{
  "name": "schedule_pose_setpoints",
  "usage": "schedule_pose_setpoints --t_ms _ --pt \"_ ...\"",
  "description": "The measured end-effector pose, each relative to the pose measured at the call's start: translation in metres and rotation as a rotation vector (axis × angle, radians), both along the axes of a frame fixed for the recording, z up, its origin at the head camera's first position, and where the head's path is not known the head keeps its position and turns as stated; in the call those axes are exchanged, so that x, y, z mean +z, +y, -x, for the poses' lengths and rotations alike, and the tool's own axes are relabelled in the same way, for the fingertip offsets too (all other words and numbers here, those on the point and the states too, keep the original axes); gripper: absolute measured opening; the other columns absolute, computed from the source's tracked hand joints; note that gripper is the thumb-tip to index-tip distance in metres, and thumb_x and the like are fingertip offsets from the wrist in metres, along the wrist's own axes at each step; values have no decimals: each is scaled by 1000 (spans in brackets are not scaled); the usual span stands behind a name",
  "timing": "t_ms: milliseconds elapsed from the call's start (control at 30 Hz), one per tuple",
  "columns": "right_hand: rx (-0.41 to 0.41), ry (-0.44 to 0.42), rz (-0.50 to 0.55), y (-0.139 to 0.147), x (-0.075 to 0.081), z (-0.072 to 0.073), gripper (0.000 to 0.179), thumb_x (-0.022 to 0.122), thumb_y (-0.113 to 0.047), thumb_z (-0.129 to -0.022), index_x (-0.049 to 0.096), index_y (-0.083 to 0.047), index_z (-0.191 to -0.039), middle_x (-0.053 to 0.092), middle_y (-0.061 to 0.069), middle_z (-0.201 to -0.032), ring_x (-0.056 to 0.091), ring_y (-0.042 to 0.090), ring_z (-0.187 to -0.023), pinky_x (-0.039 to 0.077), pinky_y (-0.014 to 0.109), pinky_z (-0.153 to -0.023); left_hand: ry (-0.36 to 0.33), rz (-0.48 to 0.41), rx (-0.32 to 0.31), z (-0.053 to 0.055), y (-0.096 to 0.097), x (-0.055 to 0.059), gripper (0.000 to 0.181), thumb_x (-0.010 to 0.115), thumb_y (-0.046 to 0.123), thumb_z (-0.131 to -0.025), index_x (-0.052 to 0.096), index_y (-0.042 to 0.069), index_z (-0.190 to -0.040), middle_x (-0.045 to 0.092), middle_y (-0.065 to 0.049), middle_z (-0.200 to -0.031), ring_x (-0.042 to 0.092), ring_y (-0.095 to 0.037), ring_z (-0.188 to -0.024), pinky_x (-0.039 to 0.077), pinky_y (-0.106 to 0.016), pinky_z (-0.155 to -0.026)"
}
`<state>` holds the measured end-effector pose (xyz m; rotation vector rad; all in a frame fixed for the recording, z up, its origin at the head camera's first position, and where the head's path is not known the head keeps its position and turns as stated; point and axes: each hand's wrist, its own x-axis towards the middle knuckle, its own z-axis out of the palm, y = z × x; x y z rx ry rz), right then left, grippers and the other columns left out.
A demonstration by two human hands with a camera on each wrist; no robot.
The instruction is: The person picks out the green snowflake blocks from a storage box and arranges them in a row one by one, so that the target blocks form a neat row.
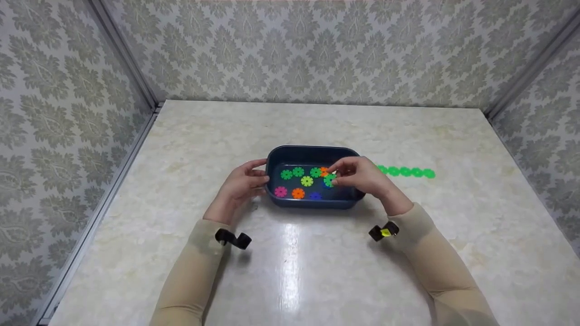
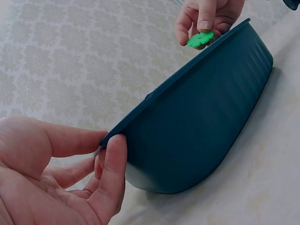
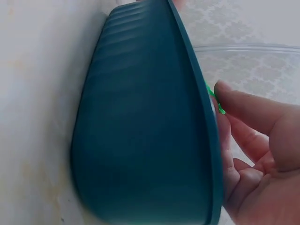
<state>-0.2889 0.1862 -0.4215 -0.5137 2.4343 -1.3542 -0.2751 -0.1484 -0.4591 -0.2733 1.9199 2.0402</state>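
Note:
A dark blue plastic basin (image 1: 312, 204) sits mid-table with several flower-shaped plastic discs inside: green, yellow-green (image 1: 306, 181), orange (image 1: 298, 194), pink (image 1: 280, 192) and blue. At its left end, my left hand (image 1: 244, 183) grips the rim; the left wrist view shows thumb and fingers pinching the edge (image 2: 123, 125). Above the right part of the basin, my right hand (image 1: 362, 175) pinches a green disc (image 1: 330, 180) between thumb and fingers. That same green disc (image 2: 200, 39) shows in the left wrist view, while in the right wrist view the basin wall (image 3: 145, 122) hides most of it.
To the right of the basin, a row of joined green discs (image 1: 406, 171) lies on the pale marbled table (image 1: 290, 262), its left end behind my right hand. Patterned walls (image 1: 290, 50) stand at the back and both sides. Each sleeve carries a black wrist strap device (image 1: 233, 238).

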Motion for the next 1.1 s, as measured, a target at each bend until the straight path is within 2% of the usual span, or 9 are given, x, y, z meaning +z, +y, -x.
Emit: schedule_pose_setpoints --t_ms 267,533,667,1100 --pt "-31 -41 45 16 1 4 34 79 -12 -89 72 -6 -122 64 0 -97 59 17 -86 55 34 -78 15 -8 -19 -2 -1 1 60 64 -2 -97 48 15 -152 56 -5 -110 61 -13 -82 57 -29 -71" --pt "-76 -65 108 33 -1 6 38 78 -7 -89 69 -2 -126 62 -2 -96 57 15 -89 57 34 -84 21 -34 -26 -1 -2 0 62 64 -3 -96 47 13 -153 56 -4 -108 61 -14 -83 57 -29 -70" --pt "-94 -86 145 42 -3 8 40 76 -5 -90 67 2 -128 62 -1 -94 57 15 -90 60 33 -87 20 -37 -25 -1 -1 1 62 64 -4 -96 47 12 -153 56 -4 -108 61 -13 -82 57 -28 -69" --pt "-184 -98 188 75 -3 8 44 77 -4 -89 63 5 -130 67 -4 -95 63 10 -93 59 26 -87 15 -26 -15 -1 -1 1 60 64 -2 -97 48 14 -153 58 -6 -111 62 -14 -84 57 -29 -70"
